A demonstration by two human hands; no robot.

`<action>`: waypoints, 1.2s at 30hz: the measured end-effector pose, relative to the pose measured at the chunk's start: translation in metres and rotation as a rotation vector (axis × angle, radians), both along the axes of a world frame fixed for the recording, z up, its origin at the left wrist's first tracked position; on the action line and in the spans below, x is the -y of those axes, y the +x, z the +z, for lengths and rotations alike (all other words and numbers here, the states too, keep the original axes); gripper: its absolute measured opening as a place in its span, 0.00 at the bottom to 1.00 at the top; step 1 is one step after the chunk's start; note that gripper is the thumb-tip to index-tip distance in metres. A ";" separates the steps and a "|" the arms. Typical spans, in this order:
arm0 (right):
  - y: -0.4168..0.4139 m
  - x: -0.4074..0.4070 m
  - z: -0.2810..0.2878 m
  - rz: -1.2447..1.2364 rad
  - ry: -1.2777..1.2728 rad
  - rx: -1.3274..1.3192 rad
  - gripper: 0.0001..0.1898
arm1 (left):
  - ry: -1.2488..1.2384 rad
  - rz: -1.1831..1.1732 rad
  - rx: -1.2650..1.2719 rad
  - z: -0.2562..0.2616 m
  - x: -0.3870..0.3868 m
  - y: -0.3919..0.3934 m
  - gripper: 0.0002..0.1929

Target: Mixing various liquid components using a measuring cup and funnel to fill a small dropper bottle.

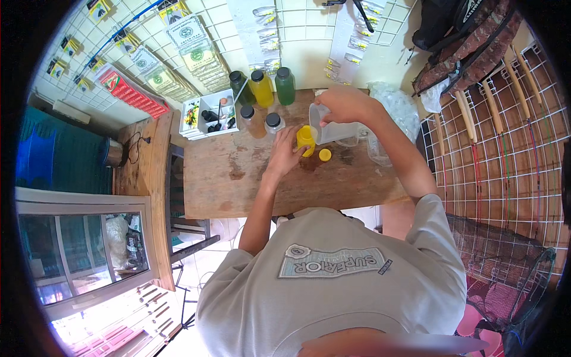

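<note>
My left hand (285, 149) steadies a small yellow plastic bottle (306, 139) standing on the wooden table (250, 187), fingers around its sides. Above and to the right, my right hand (341, 105) grips a translucent plastic container (328, 127) by its rim and holds it tilted, its edge close to the bottle's mouth. Whether liquid passes between them cannot be told. A yellow screw cap (325, 155) lies just right of the bottle. Near my left fingers stands a clear bottle with a dark cap (274, 122), beside a bottle of brownish liquid (253, 121).
Capped bottles of green (285, 87), yellow (262, 89) and dark green liquid (242, 88) stand at the back. Left of them is a white compartment tray (187, 120) with small items. Clear plastic bags (392, 116) lie at the right. A wire grid (504, 178) rises beyond the table's right side.
</note>
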State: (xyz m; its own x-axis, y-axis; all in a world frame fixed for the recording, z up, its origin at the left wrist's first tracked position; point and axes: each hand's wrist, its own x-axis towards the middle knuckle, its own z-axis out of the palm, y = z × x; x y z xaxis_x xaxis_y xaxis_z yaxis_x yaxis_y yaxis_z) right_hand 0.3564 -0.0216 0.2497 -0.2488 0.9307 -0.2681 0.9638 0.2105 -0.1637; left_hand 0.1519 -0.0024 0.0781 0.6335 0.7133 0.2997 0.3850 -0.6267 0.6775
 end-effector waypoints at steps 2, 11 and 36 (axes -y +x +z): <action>0.007 0.007 -0.001 -0.005 0.089 -0.076 0.28 | -0.018 -0.019 0.018 -0.001 -0.003 0.000 0.32; 0.038 0.064 -0.058 -0.407 0.201 -0.742 0.29 | -0.042 0.067 0.152 0.003 0.007 -0.012 0.29; -0.142 0.119 -0.225 -0.635 0.341 -1.375 0.30 | -0.261 0.150 -0.020 -0.042 0.045 -0.125 0.39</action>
State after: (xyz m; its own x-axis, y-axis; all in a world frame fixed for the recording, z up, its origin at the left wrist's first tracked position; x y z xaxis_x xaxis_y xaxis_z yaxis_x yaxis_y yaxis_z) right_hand 0.2145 -0.1406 0.0249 0.3278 0.9424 0.0668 0.0586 0.0502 -0.9970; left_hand 0.0268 -0.0473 0.0365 0.5194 0.8506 0.0823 0.4748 -0.3673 0.7998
